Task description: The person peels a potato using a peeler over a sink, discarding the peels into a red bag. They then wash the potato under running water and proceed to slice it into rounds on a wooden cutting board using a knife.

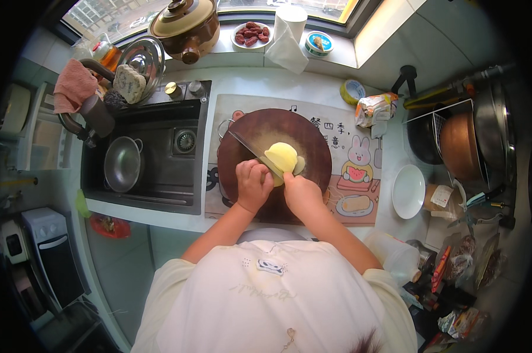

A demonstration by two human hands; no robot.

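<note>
A round dark wooden cutting board (266, 121) lies on a printed mat. My right hand (305, 194) grips a kitchen knife; its wide blade (250, 148) points to the far left across the board. Pale yellow peeled potato (283, 155), it appears, lies cut beside the blade, with thin slices at its right. Under the curled fingers of my left hand (253, 183), close against the blade's near side, another part of the potato (278, 179) shows. The fingers hide most of that part, and my right hand covers the knife's handle.
Left of the board, a black sink (169, 176) holds a metal wok-like pan (123, 164). A white bowl (408, 191) stands at the right, near pans in a rack. Along the windowsill are a clay pot (184, 31), a plate of dried dates (251, 35) and a paper roll (291, 22).
</note>
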